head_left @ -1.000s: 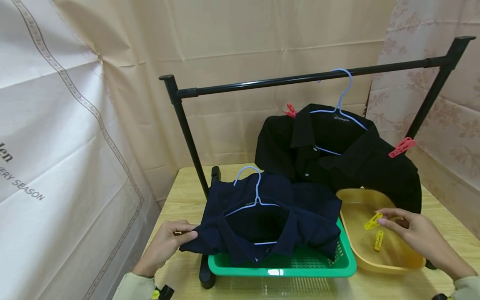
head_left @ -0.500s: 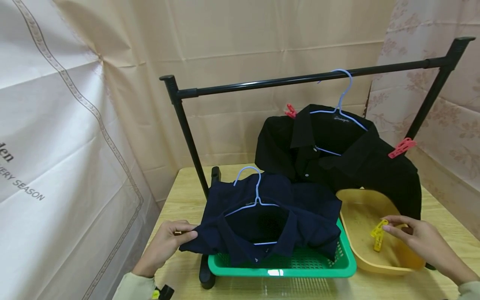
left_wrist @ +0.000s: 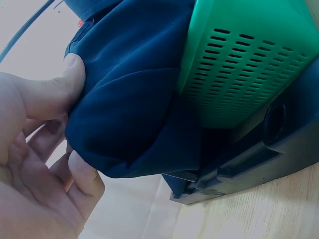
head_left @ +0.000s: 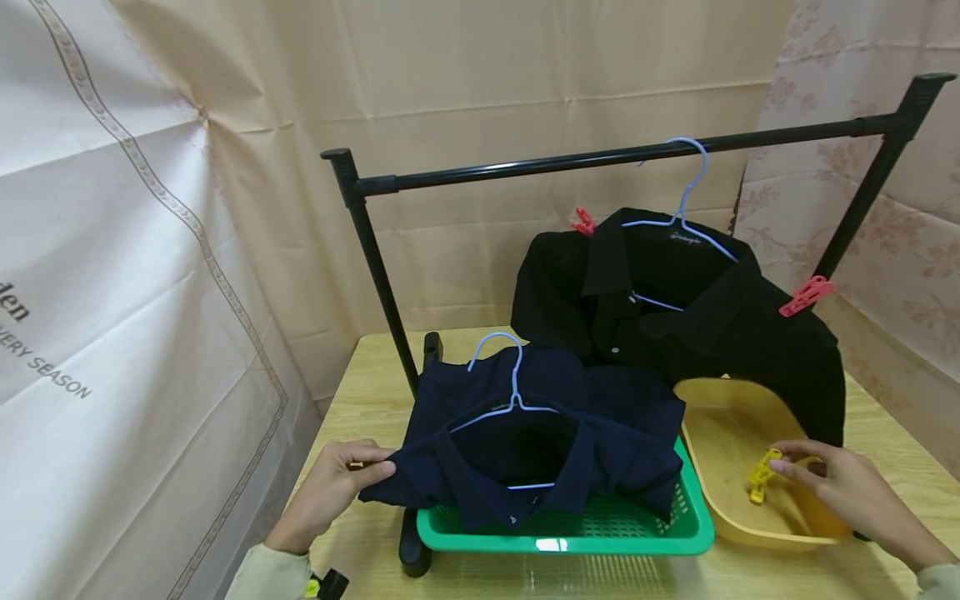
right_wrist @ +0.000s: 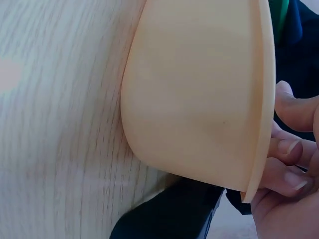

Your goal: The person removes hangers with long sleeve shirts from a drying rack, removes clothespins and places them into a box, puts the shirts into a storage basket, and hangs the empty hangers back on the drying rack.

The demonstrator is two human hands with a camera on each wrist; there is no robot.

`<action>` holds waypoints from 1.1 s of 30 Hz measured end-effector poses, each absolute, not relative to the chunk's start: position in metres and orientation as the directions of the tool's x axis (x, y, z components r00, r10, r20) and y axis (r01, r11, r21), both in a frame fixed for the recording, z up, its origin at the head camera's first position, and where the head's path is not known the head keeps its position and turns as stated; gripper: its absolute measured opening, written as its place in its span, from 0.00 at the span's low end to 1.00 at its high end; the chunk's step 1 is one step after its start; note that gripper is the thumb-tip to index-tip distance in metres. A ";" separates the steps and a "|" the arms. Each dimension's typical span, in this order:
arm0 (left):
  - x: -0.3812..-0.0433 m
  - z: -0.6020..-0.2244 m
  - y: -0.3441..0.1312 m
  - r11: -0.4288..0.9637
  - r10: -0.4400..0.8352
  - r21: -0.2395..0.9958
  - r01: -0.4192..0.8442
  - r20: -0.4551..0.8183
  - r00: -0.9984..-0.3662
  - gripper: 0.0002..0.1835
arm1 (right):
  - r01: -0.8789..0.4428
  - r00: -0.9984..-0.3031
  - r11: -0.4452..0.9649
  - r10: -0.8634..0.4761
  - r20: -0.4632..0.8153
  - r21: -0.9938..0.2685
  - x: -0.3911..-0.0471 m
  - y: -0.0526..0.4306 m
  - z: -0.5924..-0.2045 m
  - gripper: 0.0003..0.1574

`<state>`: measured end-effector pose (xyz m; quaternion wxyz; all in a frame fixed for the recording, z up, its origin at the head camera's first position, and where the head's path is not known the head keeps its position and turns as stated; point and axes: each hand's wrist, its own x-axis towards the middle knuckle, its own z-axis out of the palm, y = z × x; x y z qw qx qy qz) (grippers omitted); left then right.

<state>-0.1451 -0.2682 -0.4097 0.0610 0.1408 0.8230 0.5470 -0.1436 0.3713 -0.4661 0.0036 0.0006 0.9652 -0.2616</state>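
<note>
In yellow tray (head_left: 718,429) | clip (head_left: 758,492), perhaps two | over green basket (head_left: 630,546) | navy shirt (head_left: 626,442)

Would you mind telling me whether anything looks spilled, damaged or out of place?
Nothing stands out: the navy shirt, held by the left hand, lies over the green basket, the black shirt hangs on the rack, and no spill or damage shows.

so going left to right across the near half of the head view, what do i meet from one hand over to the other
Left hand → navy shirt → yellow clips → right hand
</note>
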 end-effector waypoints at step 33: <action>-0.146 -0.409 -0.266 0.346 0.286 0.926 0.152 0.050 -0.957 0.12 | -0.212 -0.977 0.903 -0.188 0.101 -0.374 -0.149 0.357 -0.478 0.23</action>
